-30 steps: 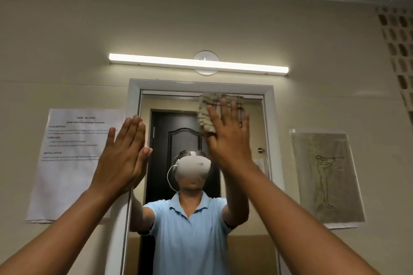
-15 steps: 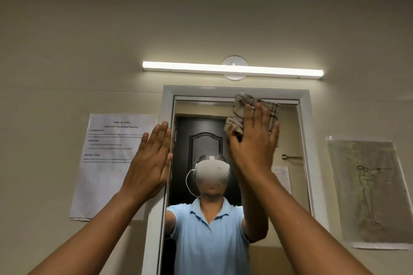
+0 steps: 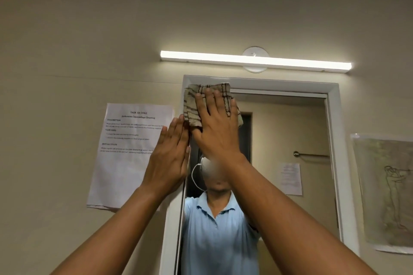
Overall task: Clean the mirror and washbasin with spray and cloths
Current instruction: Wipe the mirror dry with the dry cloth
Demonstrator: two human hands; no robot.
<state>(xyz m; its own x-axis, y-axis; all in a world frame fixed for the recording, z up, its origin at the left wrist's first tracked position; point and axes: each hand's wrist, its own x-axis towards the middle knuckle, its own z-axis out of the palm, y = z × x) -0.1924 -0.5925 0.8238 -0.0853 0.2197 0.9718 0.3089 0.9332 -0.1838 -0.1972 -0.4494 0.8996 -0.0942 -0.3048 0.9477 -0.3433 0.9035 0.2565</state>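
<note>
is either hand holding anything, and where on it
The right hand presses the cloth flat against the mirror, palm over its middle, not gripping. The left hand holds nothing.

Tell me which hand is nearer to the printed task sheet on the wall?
Left. The left hand overlaps the task sheet's right edge; the right hand presses the cloth on the mirror, further right.

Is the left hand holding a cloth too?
No. The left hand lies flat and bare against the mirror's frame, while only the right hand presses the checked cloth on the glass.
</note>
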